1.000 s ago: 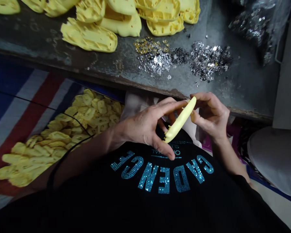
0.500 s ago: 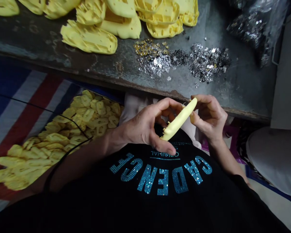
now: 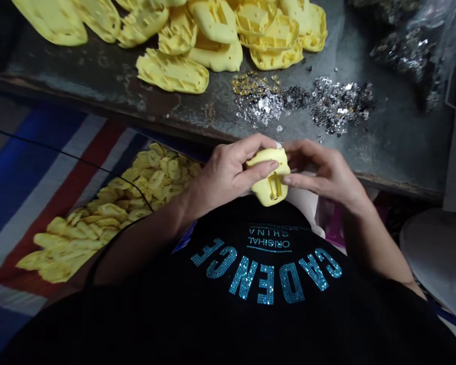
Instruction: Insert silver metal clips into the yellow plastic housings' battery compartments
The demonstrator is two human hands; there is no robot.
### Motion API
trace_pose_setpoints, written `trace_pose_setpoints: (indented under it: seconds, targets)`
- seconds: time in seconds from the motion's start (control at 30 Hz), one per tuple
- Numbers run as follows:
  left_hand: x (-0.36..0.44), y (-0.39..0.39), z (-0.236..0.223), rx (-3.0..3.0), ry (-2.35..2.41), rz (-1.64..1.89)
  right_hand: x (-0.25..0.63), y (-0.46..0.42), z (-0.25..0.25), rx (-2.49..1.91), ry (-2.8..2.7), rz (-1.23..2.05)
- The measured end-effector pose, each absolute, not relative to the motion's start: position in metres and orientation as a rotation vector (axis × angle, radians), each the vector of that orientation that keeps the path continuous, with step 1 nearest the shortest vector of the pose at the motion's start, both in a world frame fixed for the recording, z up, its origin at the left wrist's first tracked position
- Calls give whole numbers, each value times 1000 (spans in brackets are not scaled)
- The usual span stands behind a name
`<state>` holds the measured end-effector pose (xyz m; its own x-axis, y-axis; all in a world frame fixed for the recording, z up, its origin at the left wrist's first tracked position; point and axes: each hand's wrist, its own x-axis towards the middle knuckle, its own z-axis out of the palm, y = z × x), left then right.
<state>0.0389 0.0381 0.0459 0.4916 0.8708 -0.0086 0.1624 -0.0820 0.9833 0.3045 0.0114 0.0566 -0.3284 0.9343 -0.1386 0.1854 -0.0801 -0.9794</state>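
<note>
A yellow plastic shell (image 3: 266, 190) with a slotted opening is held in front of my chest, its outer side facing up. My left hand (image 3: 228, 170) grips it, thumb lying across the face and fingers round the far edge. From the other side my right hand (image 3: 327, 175) closes on the shell's edge, thumb tip at the rim and fingers partly hidden behind it. Something small and pale shows by my left fingertip, too small to name. Beyond the hands, on the workbench (image 3: 197, 114), lie heaps of small silver metal clips (image 3: 340, 106) and gold-coloured clips (image 3: 251, 83).
More yellow shells (image 3: 175, 71) are piled at the back of the bench. A clear plastic bag (image 3: 410, 53) of metal pieces stands at the back right. Below left, many yellow parts (image 3: 110, 213) lie on a striped sheet (image 3: 72, 177). A black cord (image 3: 72, 158) crosses there. A round stool seat (image 3: 437, 253) is at right.
The shell has turned from edge-on to showing its slotted outer face. My left thumb has moved onto that face, and my right hand has shifted in against the edge. The view has shifted slightly.
</note>
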Motion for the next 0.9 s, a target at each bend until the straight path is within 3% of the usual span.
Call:
trace_pose_setpoints:
  seconds: [0.1, 0.27, 0.4, 0.47, 0.57, 0.63, 0.9]
  targets:
    - [32, 36, 46, 1299, 896, 768, 283, 15, 46, -1101, -1249, 1795]
    - [17, 4, 26, 1070, 867, 737, 246, -6, 8, -1120, -746, 1804]
    - [15, -7, 19, 932, 1013, 801, 252, -7, 15, -1083, -946, 1843]
    - [12, -5, 23, 862, 1064, 828, 270, 6, 26, -1123, -1325, 1672]
    - [6, 0, 34, 817, 1104, 754, 298, 38, 32, -1429, -1778, 890]
    - [2, -1, 45, 799, 1125, 687, 309, 59, 26, -1518, -1944, 574]
    - [-3, -7, 75, 638, 1191, 558, 300, 76, -3, -1527, -2129, 489]
